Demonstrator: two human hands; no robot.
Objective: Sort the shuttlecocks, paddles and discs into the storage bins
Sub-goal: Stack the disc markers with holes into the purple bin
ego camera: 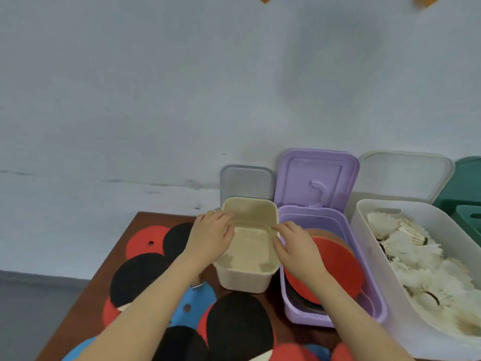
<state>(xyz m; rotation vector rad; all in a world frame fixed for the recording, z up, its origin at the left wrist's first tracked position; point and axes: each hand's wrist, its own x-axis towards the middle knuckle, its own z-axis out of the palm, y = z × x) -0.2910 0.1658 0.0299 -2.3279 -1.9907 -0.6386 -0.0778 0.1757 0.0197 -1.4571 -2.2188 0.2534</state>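
Note:
A cream bin (244, 278) stands in the middle of the table and holds nothing I can see. My left hand (209, 239) grips its left rim, fingers curled over the edge. My right hand (294, 244) grips its right rim. A purple bin (374, 300) to the right holds paddles, a red one (338, 272) on top. A white bin (369, 230) at the far right is full of white shuttlecocks (416, 259). Red, black and blue discs or paddle faces (140, 277) lie spread over the table's left and front.
Lids lean against the wall behind the bins: grey (246, 182), purple (316, 175), clear white (406, 175). A green bin (468, 201) sits at the right edge. The brown table (145, 218) ends at the left, with grey floor beyond.

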